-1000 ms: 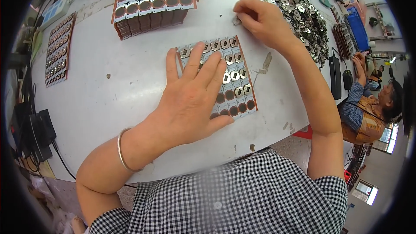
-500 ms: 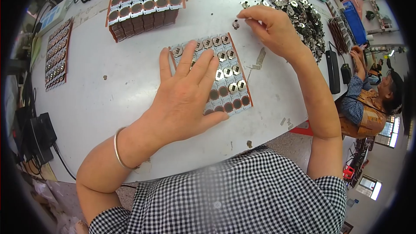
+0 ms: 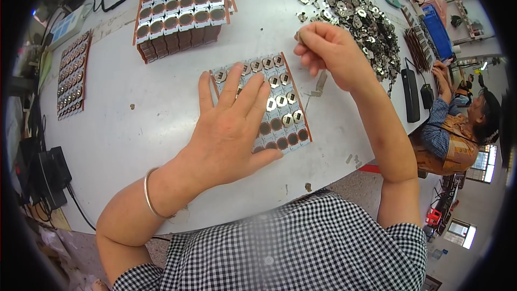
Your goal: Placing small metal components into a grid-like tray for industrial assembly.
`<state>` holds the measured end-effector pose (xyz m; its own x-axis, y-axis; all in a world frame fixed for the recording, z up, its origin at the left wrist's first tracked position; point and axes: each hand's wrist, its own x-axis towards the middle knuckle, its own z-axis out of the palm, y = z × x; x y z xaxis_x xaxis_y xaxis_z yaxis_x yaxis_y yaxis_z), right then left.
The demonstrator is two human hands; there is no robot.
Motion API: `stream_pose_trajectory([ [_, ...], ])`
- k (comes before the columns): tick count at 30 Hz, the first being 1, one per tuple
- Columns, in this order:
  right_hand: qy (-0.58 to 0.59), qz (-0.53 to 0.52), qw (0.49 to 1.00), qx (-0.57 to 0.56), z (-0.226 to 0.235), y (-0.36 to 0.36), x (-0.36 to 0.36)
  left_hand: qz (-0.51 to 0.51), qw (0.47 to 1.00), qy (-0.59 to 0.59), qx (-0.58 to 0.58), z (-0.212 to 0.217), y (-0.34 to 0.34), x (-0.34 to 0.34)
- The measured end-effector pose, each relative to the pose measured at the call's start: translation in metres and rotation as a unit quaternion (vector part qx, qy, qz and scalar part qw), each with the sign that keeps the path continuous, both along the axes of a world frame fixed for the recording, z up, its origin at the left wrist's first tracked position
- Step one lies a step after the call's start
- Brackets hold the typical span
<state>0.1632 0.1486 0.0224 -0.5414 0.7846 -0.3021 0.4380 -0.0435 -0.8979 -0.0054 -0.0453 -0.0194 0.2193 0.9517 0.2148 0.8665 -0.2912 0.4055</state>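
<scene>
My left hand (image 3: 223, 124) lies flat with spread fingers over a panel of small circuit boards (image 3: 274, 125), hiding much of its left side. Coin-cell battery clips (image 3: 274, 81) of silvery metal sit on many of the visible pads in the upper rows. Bare dark round pads (image 3: 282, 144) show along the lower rows. Above and to the right of the panel, my right hand (image 3: 334, 56) is raised, pinching a small metal battery clip (image 3: 298, 36) between thumb and index finger. Its other fingers curl loosely beneath.
A large heap of loose metal clips (image 3: 366, 27) spreads at the far right. At the back left stands a tall stack of circuit board panels (image 3: 180, 8). Another panel with clips (image 3: 74, 75) lies far left. Black adapters (image 3: 54, 170) and a co-worker (image 3: 458, 134) flank the table.
The single clip that lay on the table near my right fingertips is now pinched in my right hand. My left hand stays on the panel; the whole view has shifted slightly.
</scene>
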Motion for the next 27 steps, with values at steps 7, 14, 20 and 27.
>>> stream_pose_trajectory([
  [7,0.087,0.046,0.992,-0.082,0.019,-0.031,0.025,-0.008,1.000,0.004,0.000,0.001,0.000,0.001],
  [14,0.082,0.088,0.993,-0.009,0.020,-0.052,0.044,-0.010,1.000,0.014,-0.022,0.005,0.001,0.000],
  [20,-0.002,0.136,0.991,0.012,0.016,-0.088,0.052,-0.007,1.000,0.013,-0.015,0.001,0.001,0.000],
  [27,-0.014,0.164,0.972,0.167,-0.002,-0.101,0.035,-0.006,1.000,0.011,0.001,-0.002,0.002,0.000],
])
